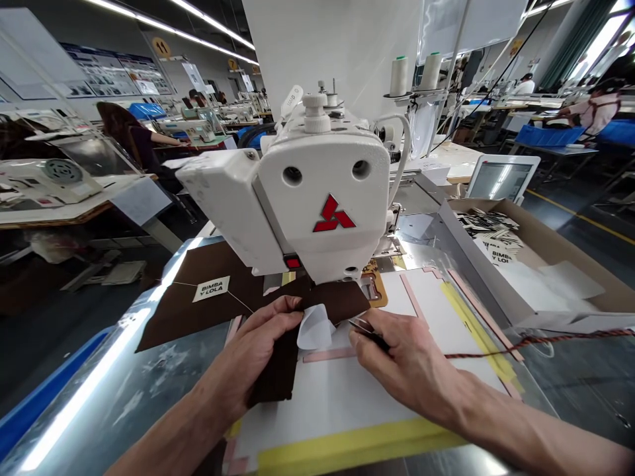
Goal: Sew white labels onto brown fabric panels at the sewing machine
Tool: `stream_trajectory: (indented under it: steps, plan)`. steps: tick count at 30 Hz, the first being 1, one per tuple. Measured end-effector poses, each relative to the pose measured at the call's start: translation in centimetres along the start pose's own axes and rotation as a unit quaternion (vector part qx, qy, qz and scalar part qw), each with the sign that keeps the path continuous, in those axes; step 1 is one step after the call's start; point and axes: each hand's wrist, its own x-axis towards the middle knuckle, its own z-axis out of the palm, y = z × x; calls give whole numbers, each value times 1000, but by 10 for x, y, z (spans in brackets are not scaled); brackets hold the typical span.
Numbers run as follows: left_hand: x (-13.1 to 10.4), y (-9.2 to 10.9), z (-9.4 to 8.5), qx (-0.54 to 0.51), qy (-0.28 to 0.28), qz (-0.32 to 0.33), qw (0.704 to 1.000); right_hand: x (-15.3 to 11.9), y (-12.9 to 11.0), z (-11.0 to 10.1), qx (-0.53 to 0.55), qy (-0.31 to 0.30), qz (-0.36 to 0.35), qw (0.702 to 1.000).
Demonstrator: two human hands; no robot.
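My left hand is closed on a dark brown fabric piece, thumb and fingers pinching its edge. A translucent white backing sheet sticks out from the fabric, just right of my left fingertips. My right hand is wrapped round small dark thread snips, their metal tips pointing at the backing and mostly hidden by the fingers. The white sewing machine head stands right behind both hands. Farther left, a second brown piece lies flat with a white "BIMBA Y LOLA" label on it.
A white template board edged with yellow and pink tape lies under my hands. A cardboard box of labels and white sheets stands at right, near a twisted cord. Thread cones and a tablet-like screen are behind. Other people sit at machines.
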Motion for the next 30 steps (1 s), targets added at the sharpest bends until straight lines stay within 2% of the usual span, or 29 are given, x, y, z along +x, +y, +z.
stream_trajectory:
  steps: [3, 5, 6, 7, 9, 10, 11, 12, 13, 16, 21, 25, 30]
  plan:
    - [-4, -2, -3, 59, -31, 37, 997, 0, -3, -8, -2, 16, -15, 1000]
    - [-8, -8, -4, 156, -89, 142, 974, -1, -8, -22, -13, 64, -60, 996]
    - [-11, -12, -4, 218, -131, 225, 941, -2, -10, -31, -28, 99, -87, 991]
    - [-14, -17, -4, 282, -178, 319, 887, -4, -12, -41, -48, 136, -113, 983]
    - [-21, -28, -1, 389, -253, 490, 738, -5, -14, -57, -94, 178, -138, 970]
    - [-24, -32, 0, 428, -272, 551, 663, -5, -14, -62, -111, 170, -129, 971]
    - [-27, -35, 2, 457, -277, 594, 601, -5, -12, -66, -120, 143, -109, 976]
    - [-30, -37, 3, 478, -271, 621, 559, -4, -10, -67, -122, 102, -81, 984]
    - [-31, -38, 4, 494, -262, 634, 535, -3, -7, -67, -120, 61, -48, 990]
    - [-33, -38, 4, 499, -251, 654, 510, 0, 2, -60, -105, -30, 23, 994]
    - [-30, -38, 2, 471, -212, 680, 521, -1, 6, -43, -91, -139, 38, 985]
    - [-25, -43, 4, 486, -165, 671, 535, -3, 7, -35, -131, -164, 70, 975]
    - [-20, -47, 5, 515, -179, 645, 535, -1, 15, -27, -172, -153, -11, 973]
